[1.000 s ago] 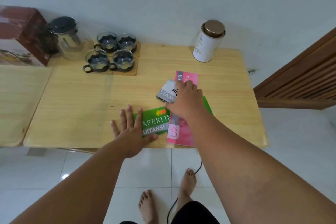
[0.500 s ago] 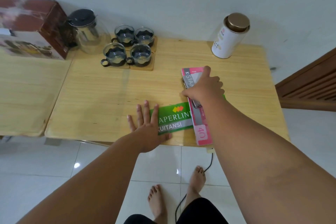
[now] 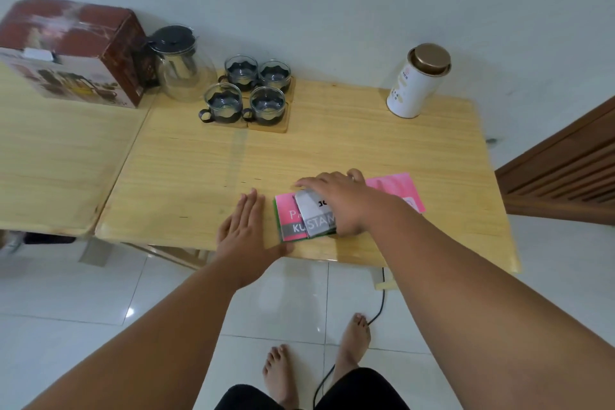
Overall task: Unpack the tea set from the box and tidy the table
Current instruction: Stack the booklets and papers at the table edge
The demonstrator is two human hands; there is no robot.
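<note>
A pink booklet (image 3: 392, 188) lies crosswise near the wooden table's (image 3: 199, 176) front edge, covering a green booklet whose edge (image 3: 277, 220) shows at its left. A small grey pack (image 3: 314, 216) sits on top. My right hand (image 3: 342, 200) lies flat on the grey pack and pink booklet, fingers spread. My left hand (image 3: 246, 230) rests flat on the table, fingers straight, against the stack's left edge. At the back left stand the tea set box (image 3: 73, 50), a glass teapot (image 3: 181, 65) and several glass cups (image 3: 248, 91) on wooden coasters.
A white tin with a gold lid (image 3: 417, 81) stands at the table's back right. A second table (image 3: 50, 156) adjoins on the left and carries the box. A wooden slatted panel (image 3: 565, 163) is at the right. A black cable (image 3: 379, 306) trails by my feet.
My right hand has turned the pink booklet and grey pack from lengthwise to crosswise, laying them over the green booklet. My left hand has shifted off the green booklet to the stack's left edge.
</note>
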